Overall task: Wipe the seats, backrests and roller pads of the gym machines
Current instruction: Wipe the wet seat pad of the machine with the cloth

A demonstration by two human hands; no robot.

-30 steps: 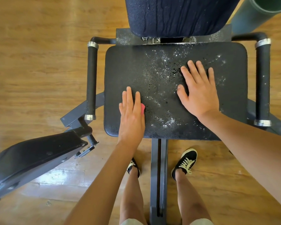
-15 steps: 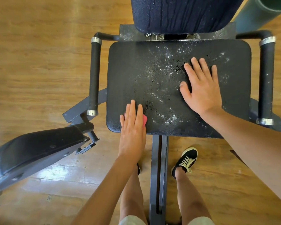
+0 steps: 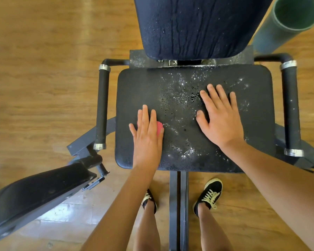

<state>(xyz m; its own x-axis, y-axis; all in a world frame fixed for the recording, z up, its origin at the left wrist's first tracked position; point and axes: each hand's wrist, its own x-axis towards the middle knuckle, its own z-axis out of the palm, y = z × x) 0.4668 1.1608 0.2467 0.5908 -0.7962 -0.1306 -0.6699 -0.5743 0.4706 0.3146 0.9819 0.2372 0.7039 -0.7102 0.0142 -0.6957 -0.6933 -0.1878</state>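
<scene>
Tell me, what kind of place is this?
Most likely a gym: a padded black machine seat with a backrest, grip handles on either side, and another padded machine part nearby.

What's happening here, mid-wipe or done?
Mid-wipe, by the look of it. A person stands over the gym machine and presses a pink cloth flat on the left part of the seat with the left hand. The right hand lies flat on the seat's right part. White specks cover the middle of the seat, and the backrest looks streaked.
</scene>
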